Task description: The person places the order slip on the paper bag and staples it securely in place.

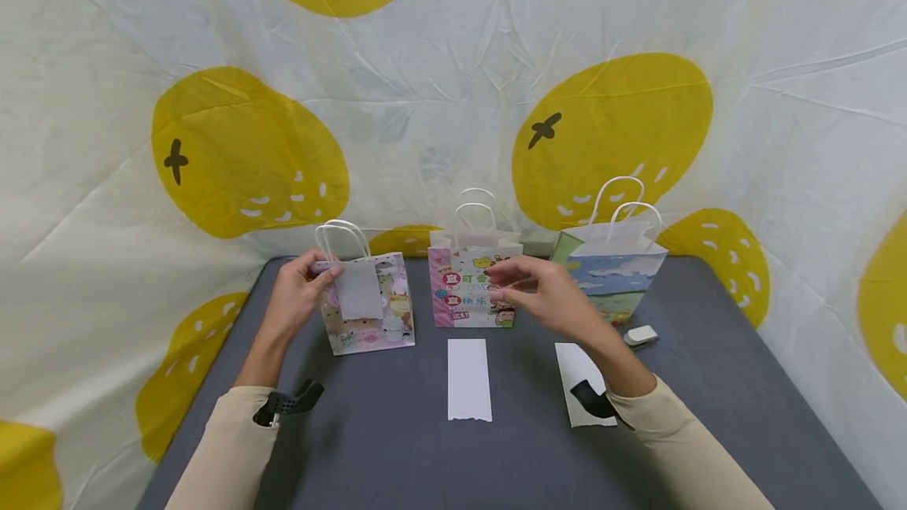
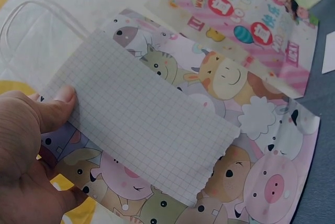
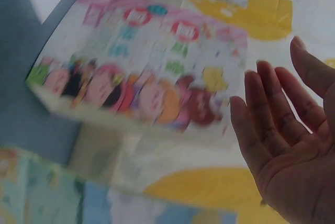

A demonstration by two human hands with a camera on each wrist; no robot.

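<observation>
My left hand [image 1: 296,293] pinches the upper left edge of a gift bag [image 1: 400,297] printed with cartoon animals. In the left wrist view the thumb presses near the edge of a squared paper slip [image 2: 152,114] lying on the bag's front; the fingers go behind. The slip's lower edge is torn. My right hand [image 1: 549,293] is raised before the pink-and-white gift bag [image 1: 445,274] in the middle, fingers relaxed and holding nothing. In the right wrist view the palm of the right hand [image 3: 293,145] shows, with the fingers apart from that bag [image 3: 157,51].
A gift bag with a sky and meadow print [image 1: 609,278] stands at the right. One paper slip [image 1: 468,380] lies in the middle of the grey table [image 1: 397,447], another slip [image 1: 577,368] under the right forearm. A small white object [image 1: 641,336] lies near the right bag.
</observation>
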